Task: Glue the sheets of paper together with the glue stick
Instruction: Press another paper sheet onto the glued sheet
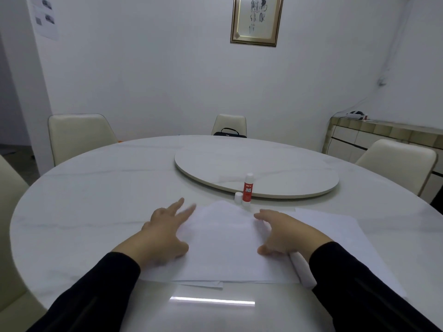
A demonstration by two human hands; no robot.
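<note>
A stack of white paper sheets (223, 245) lies flat on the round white table (96, 192) in front of me. My left hand (165, 231) rests on the stack's left edge, fingers spread and blurred. My right hand (280, 233) presses flat on the stack's right side, fingers apart. Another white sheet (340, 226) lies to the right, partly under my right arm. The red and white glue stick (247, 190) stands upright and uncapped just beyond the paper. Its white cap (238, 197) stands beside it on the left.
A white lazy Susan (275, 164) sits at the table's centre behind the glue stick. A rolled white tube (302, 269) lies by my right wrist. Cream chairs (76, 135) ring the table, one holding a black bag (229, 133). A sideboard (383, 133) stands at the right wall.
</note>
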